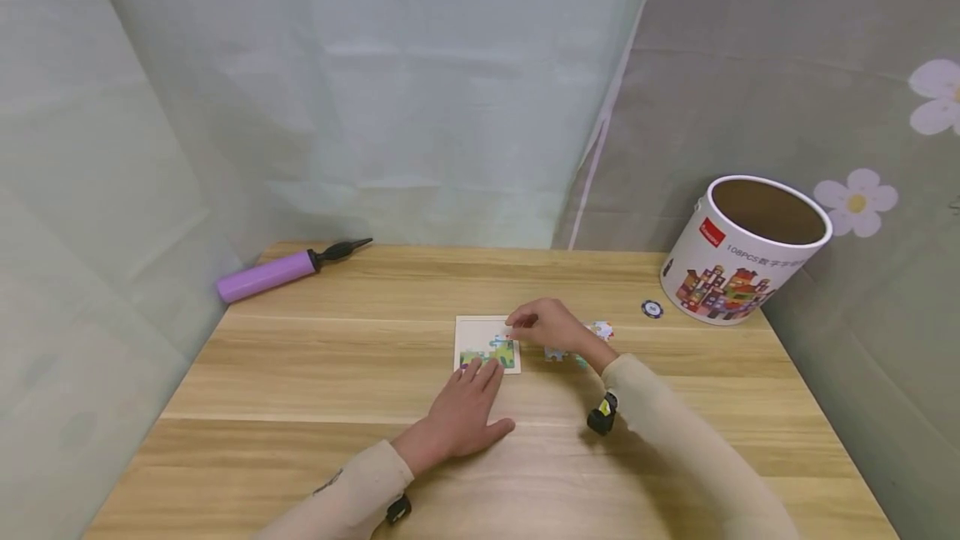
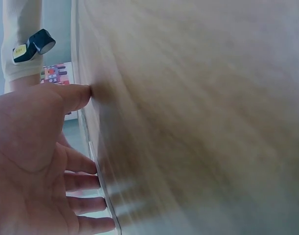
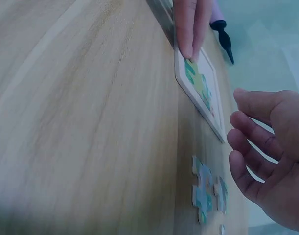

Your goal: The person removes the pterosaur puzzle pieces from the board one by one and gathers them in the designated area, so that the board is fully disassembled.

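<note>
Puzzle board partly under left hand, near right hand.

Beyond and right of my right hand, a white bucket reads "108PCS数字"; its red label and the nearer chip are illegible.

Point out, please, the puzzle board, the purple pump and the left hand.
Puzzle board point(image 1: 474, 333): head view, its bare upper-left part.
Purple pump point(image 1: 272, 275): head view, middle of its barrel.
Left hand point(image 1: 462, 411): head view, its back.
</note>
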`<act>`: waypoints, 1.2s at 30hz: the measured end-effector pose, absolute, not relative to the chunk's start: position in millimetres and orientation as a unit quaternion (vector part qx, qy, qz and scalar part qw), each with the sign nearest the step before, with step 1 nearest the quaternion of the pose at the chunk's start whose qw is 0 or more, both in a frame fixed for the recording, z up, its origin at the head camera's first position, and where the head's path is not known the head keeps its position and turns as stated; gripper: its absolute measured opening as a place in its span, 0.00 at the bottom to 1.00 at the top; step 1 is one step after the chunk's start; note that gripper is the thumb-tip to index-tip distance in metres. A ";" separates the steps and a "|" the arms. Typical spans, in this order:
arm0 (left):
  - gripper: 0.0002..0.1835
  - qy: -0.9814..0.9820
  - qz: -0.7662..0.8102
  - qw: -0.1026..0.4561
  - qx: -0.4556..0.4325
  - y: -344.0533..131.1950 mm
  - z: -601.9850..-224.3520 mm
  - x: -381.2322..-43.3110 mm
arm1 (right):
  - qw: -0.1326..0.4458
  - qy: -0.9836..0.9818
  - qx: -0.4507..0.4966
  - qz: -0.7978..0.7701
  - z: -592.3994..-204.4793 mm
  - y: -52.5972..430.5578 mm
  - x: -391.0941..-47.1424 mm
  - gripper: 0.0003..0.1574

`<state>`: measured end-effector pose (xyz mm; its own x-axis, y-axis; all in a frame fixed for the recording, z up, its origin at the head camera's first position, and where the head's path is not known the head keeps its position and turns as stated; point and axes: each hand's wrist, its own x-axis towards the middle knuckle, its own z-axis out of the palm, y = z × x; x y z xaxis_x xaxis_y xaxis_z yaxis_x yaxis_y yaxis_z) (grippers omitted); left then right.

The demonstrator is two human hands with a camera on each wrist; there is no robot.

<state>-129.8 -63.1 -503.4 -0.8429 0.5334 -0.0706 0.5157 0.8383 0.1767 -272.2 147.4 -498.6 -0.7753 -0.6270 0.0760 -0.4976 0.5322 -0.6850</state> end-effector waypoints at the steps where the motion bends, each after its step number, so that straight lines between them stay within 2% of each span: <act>1: 0.45 0.957 0.076 0.058 0.275 -63.3 -504.2 -130.1 | 0.090 0.871 -0.324 -0.358 -498.7 144.6 -272.6 0.12; 24: 0.45 0.957 0.049 0.043 0.281 -63.4 -509.7 -131.8 | 0.085 0.898 -0.337 -0.268 -502.2 123.3 -268.9 0.09; 36: 0.45 0.958 0.051 0.040 0.280 -64.3 -511.0 -133.4 | 0.105 0.900 -0.288 -0.308 -508.0 119.3 -270.3 0.02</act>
